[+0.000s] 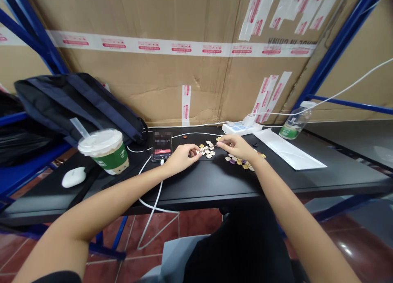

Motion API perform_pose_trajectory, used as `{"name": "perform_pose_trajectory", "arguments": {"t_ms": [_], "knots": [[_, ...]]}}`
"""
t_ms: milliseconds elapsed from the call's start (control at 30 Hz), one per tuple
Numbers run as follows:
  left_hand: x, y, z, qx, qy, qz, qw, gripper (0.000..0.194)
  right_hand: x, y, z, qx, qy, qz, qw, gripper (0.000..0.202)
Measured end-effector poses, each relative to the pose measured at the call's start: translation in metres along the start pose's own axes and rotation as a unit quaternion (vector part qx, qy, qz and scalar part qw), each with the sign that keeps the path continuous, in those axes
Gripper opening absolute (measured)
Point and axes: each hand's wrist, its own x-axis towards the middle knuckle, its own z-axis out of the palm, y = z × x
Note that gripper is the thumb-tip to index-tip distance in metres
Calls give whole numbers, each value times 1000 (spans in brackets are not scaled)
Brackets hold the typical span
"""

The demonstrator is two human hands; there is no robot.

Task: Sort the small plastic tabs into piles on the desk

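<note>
My left hand (184,157) is closed in a pinch beside a cluster of small cream and yellow button-like pieces (210,148) on the black table. What its fingertips hold is too small to make out. On the other side of that cluster, my right hand (236,146) also pinches, with thumb and finger together. A faint thin line seems to run between the two hands, but I cannot tell what it is. Below my right hand lies a second spread of purple, yellow and cream button-like pieces (239,161), partly hidden by the wrist.
Left of my hands are a phone (162,146) on a white cable, a lidded drink cup (107,152), a white earbud case (73,177) and a backpack (82,107). A power strip (242,128), white packet (290,149) and bottle (296,121) sit toward the right. Cardboard (147,78) stands behind.
</note>
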Motion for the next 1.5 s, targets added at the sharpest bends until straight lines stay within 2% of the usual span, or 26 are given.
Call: {"name": "perform_pose_trajectory", "arguments": {"t_ms": [1500], "knots": [[-1, -4, 1, 11, -5, 17, 1000, 17, -1, -1, 1, -9, 17, 2, 1000, 40]]}}
